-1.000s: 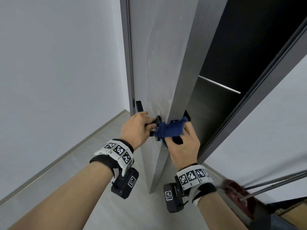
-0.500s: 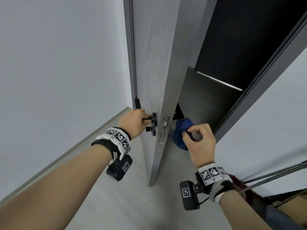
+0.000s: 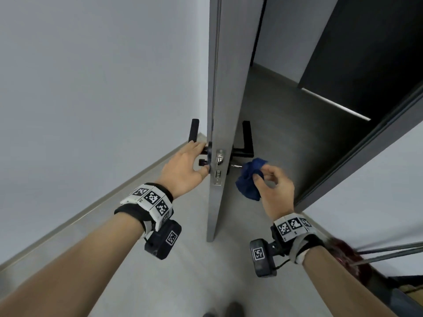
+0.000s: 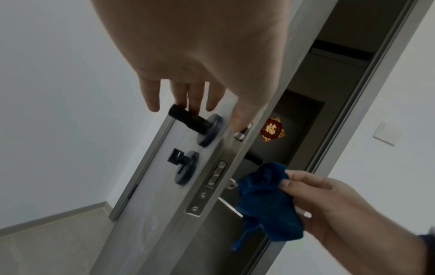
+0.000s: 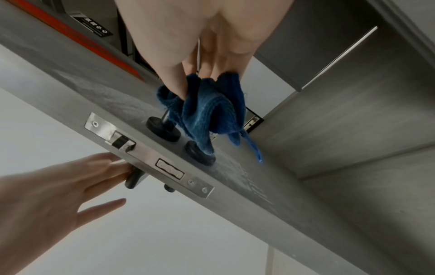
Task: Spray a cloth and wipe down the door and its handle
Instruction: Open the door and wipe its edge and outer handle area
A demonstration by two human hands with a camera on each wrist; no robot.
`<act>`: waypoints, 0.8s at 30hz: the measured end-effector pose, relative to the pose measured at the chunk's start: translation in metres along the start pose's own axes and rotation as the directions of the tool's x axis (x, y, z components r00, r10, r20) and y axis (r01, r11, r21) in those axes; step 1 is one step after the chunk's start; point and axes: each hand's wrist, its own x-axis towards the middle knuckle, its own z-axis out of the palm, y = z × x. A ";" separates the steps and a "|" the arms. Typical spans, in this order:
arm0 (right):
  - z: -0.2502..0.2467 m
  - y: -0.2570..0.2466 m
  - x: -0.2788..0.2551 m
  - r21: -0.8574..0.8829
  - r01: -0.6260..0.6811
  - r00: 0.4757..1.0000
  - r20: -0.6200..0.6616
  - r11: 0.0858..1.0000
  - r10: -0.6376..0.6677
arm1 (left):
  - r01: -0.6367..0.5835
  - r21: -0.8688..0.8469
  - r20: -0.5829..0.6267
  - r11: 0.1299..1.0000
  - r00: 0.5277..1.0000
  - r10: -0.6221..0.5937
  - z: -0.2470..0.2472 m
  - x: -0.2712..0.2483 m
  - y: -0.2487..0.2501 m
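The grey door (image 3: 226, 88) stands edge-on between my hands, with a black lever handle on each face. My left hand (image 3: 194, 161) is at the base of the left handle (image 3: 194, 131). In the left wrist view its fingers (image 4: 190, 100) lie straight and touch that handle (image 4: 188, 119) without curling round it. My right hand (image 3: 263, 177) pinches a crumpled blue cloth (image 3: 249, 179) just below the right handle (image 3: 247, 138). The cloth (image 5: 209, 108) hangs against the key and the black lock rosettes (image 5: 200, 154) on that face.
A steel latch plate (image 3: 218, 168) runs down the door edge. A white wall and a baseboard (image 3: 91, 209) are at the left and the dark door frame (image 3: 366, 145) at the right. A dark red object with metal rods (image 3: 343, 255) lies at the lower right.
The door has swung until it is edge-on. My left hand has loosened from gripping the handle to straight fingers. My right hand has carried the cloth off the door edge to the far face.
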 end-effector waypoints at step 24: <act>0.084 -0.109 0.062 0.168 0.210 0.965 0.120 0.963 -0.231 | 0.212 -0.392 -0.264 0.895 0.906 -0.331 -0.059 -0.018 -0.037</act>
